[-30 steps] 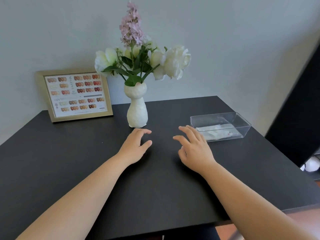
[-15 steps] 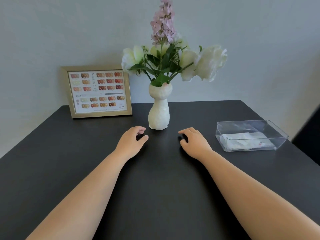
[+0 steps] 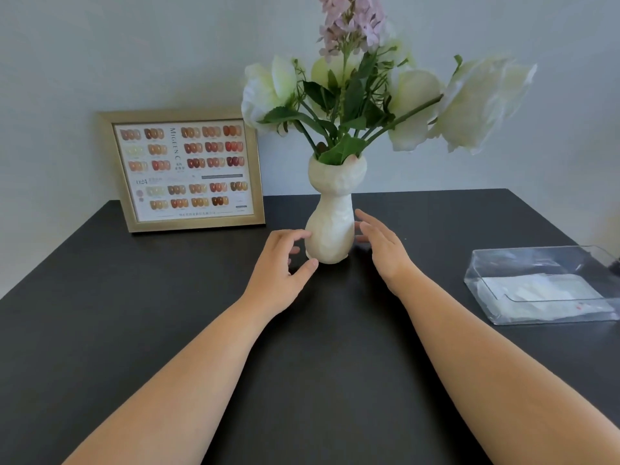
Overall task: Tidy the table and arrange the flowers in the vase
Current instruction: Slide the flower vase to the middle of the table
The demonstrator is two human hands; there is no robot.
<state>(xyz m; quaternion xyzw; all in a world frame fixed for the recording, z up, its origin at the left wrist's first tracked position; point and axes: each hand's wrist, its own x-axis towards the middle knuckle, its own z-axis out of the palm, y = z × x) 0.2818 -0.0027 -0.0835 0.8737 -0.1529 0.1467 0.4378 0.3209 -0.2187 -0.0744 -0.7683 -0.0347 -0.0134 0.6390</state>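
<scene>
1. The cream-white, lumpy ceramic-looking vase (image 3: 330, 226) stands upright on the black matte table (image 3: 167, 330), toward its back edge and about midway across. It has a bulbous base, a narrower waist and a flared, uneven mouth.
2. It holds a bunch of large white blooms with green leaves and one tall lilac spike (image 3: 355, 95). The heads spread wide, well beyond the base, so I judge the whole top-heavy and apt to tip if pushed high up.
3. The vase looks rigid and breakable, with a dimpled surface that should give some grip. The flowers look light and springy, possibly artificial, though that cannot be told for certain.
4. The safest hold is probably low, around the round base or waist, with both palms.
5. The left hand (image 3: 280, 273) is loosely curled and open, fingertips at or just touching the vase's left side, thumb near its foot; it grips nothing.
6. The right hand (image 3: 382, 246) is open with fingers extended, just beside the vase's right side, and holds nothing.
7. A gold-framed colour-swatch chart (image 3: 188, 169) leans against the wall left of the vase.
8. A clear plastic rectangular tray with white packets inside (image 3: 536, 283) sits well apart on the right.
</scene>
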